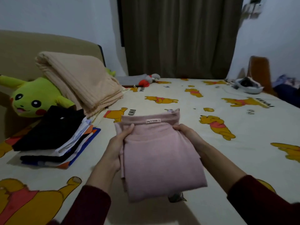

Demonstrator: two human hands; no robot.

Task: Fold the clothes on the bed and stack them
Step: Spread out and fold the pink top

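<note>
Both hands are holding a folded pink garment [159, 153] at centre frame, over the bed sheet [211, 159]. The left hand [117, 146] is gripping the garment's left edge, thumb lying on top and fingers going underneath. The right hand [188, 133] is gripping the upper right edge, thumb on top, fingers curling under the fabric. The hands are sitting apart, one on each side of the garment. A small white label [153, 121] is showing on the garment's far band. Whether the near end of the garment is touching the sheet or hanging just above it, cannot tell. Dark red sleeves [87, 207] are showing at the bottom corners of the frame.

At left of frame a stack of folded clothes [53, 140] is lying on the sheet, a black piece on top, white and blue pieces below. Just behind it, upper left, a yellow plush toy [30, 98] is lying beside a folded beige blanket [81, 80]. A small red and grey toy [148, 79] is lying at the far edge of the bed, below the dark curtain [178, 36]. At upper right a grey bowl-like item [248, 86] is sitting near the bed corner.
</note>
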